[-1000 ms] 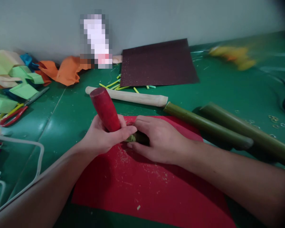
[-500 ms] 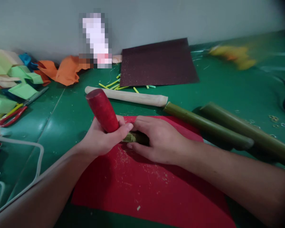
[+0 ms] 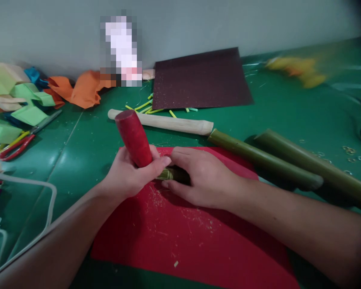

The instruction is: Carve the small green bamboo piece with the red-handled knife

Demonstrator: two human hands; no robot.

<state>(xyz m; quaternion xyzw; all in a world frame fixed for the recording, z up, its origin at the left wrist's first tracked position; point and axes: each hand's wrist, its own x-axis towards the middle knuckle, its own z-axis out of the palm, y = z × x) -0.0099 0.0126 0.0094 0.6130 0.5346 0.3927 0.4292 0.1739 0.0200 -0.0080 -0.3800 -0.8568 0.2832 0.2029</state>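
Observation:
My left hand [image 3: 129,174] is wrapped round the red wooden handle [image 3: 133,137] of a tool that sticks up and leans to the left. Its working end is hidden behind my fingers. My right hand [image 3: 206,176] lies curled over a short green bamboo piece [image 3: 167,174] and presses it onto the red mat [image 3: 192,241]. Only the piece's left end shows between my two hands. Pale shavings are scattered on the mat below my hands.
Behind the mat lie a pale wooden stick [image 3: 165,121] and two long green bamboo poles [image 3: 289,160]. A dark sheet [image 3: 200,78] lies further back. Red-handled scissors [image 3: 21,138] and coloured paper scraps [image 3: 24,100] are at the left, a white cord [image 3: 48,200] near my left arm.
The red handle tilted a little left, then came back more upright. Both hands stay in place on the mat.

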